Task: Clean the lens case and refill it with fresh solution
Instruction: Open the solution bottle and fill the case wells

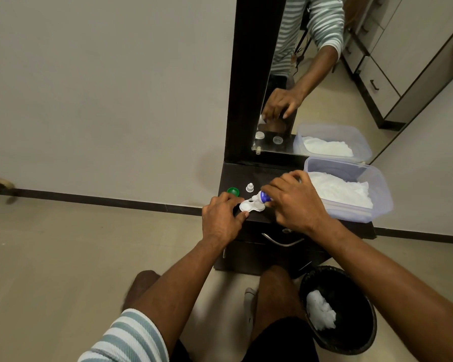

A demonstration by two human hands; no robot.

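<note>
A white two-well lens case lies open on the dark cabinet top. My left hand pinches its left end and holds it down. My right hand grips a small white bottle with a blue label, tipped over so its nozzle points down at the right well. A green cap and a white cap lie on the top just behind the case.
A clear plastic tub with white tissue stands on the cabinet's right side, touching my right hand's far side. A mirror rises behind. A black bin holding a crumpled tissue stands on the floor, lower right. A drawer handle faces me.
</note>
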